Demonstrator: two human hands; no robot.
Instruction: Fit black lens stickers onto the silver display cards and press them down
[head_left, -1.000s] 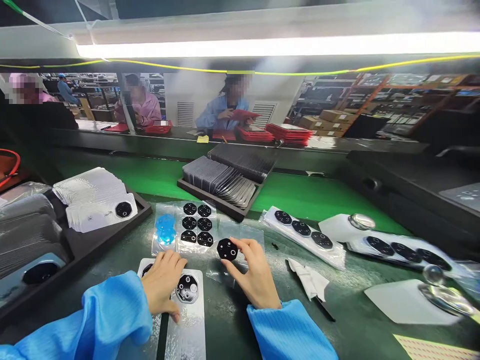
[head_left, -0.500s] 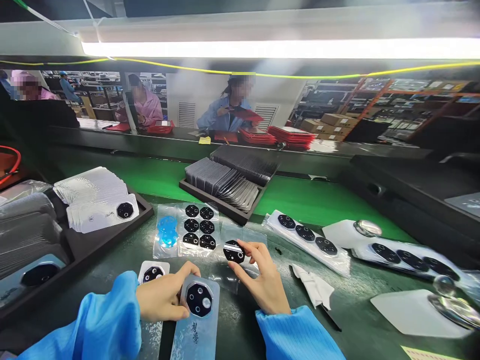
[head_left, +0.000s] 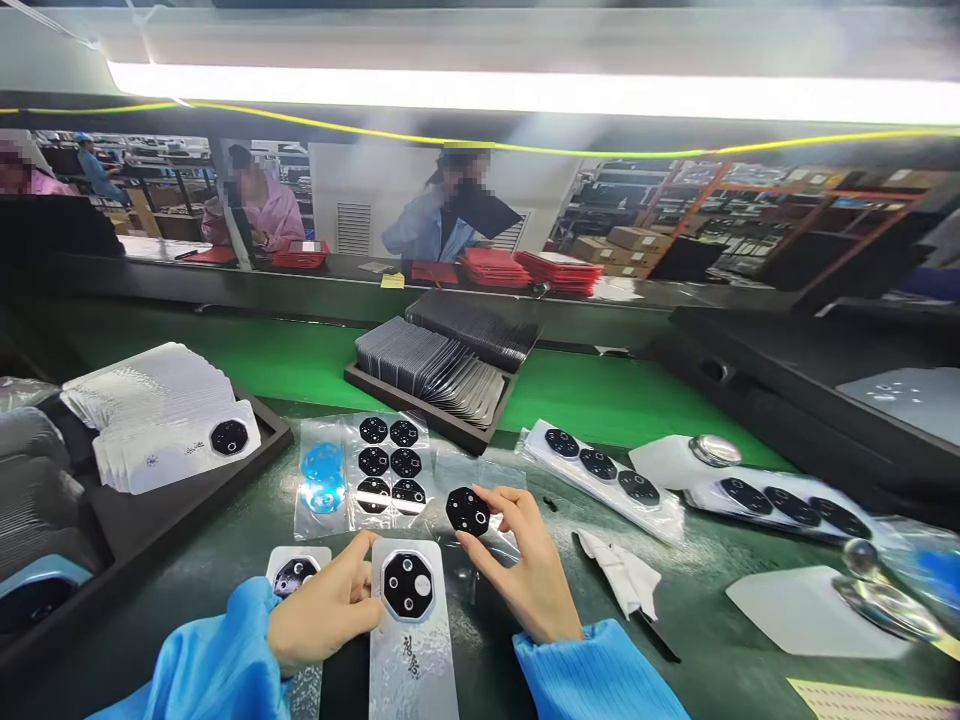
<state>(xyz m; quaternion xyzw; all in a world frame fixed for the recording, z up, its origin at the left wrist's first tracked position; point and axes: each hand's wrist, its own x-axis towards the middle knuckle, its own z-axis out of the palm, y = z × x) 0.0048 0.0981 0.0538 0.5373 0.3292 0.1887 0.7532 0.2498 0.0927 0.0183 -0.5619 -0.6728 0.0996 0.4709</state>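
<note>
Currently I see the right hand (head_left: 536, 570) pinching a black octagonal lens plate (head_left: 467, 511) above clear film (head_left: 459, 470). Left hand (head_left: 322, 615) sits half-open against a phone back panel (head_left: 412, 665); can't tell if it's gripping.

The black lens plate (head_left: 467, 511) has pale rings, the silver phone back (head_left: 411, 660) dark calligraphy.

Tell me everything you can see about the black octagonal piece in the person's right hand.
The black octagonal piece is a flat, dark, slightly glossy plate, with small round openings and light rings on its face. It is tilted slightly and pinched at its edges by the fingers of the right hand, over a clear plastic film. Whether it touches the film cannot be told.
</note>
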